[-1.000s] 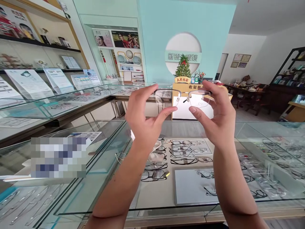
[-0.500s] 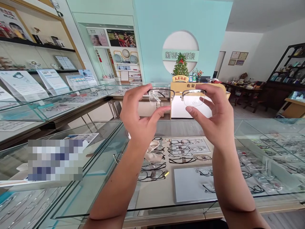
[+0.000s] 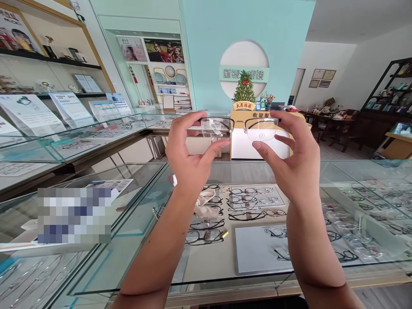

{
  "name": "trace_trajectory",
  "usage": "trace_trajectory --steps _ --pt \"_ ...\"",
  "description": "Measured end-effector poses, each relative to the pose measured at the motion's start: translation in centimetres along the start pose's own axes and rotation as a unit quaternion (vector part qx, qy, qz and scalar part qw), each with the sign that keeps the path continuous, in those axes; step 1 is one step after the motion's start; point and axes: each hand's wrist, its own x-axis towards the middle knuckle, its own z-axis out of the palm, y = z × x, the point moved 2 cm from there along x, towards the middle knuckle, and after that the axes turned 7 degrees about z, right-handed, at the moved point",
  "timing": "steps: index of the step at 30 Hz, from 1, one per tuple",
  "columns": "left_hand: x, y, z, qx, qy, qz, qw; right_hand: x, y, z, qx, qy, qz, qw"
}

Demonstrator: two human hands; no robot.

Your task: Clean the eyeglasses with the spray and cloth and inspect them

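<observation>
A pair of half-rim glasses (image 3: 239, 125) with a dark top rim and clear lenses is held up level, its front spread between my two hands. My left hand (image 3: 191, 143) grips its left end, fingers on the upper corner and thumb near the lens's lower edge. On the other end is my right hand (image 3: 292, 148), fingertips at the upper corner and thumb below the lens. A pale sticker shows on the left lens and a small round mark on the right one. The temples are mostly hidden.
Below lies a glass display counter (image 3: 206, 262) with rows of glasses, a white tray (image 3: 254, 253) and a crumpled beige cloth (image 3: 206, 204). More glass cases stand left and right. Beyond is a cashier desk (image 3: 257, 146) with a plant (image 3: 243, 89).
Both hands have shifted slightly outward and the glasses have turned a little, with the right side now slightly higher and more level. The grip is the same.
</observation>
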Motion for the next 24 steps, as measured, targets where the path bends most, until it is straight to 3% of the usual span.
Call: trace_trajectory --steps 8,18,24 --pt "0.7 -0.4 -0.2 -0.012 -0.040 0.010 0.999 0.0 0.7 -0.2 0.001 -0.003 0.014 1.000" --pt "0.5 2.2 0.0 0.056 0.016 0.048 0.997 -0.1 2.1 0.1 0.000 -0.015 0.019 1.000" --pt "0.2 1.9 0.1 0.045 0.013 0.021 0.999 -0.1 2.0 0.1 0.011 -0.024 0.027 0.999"
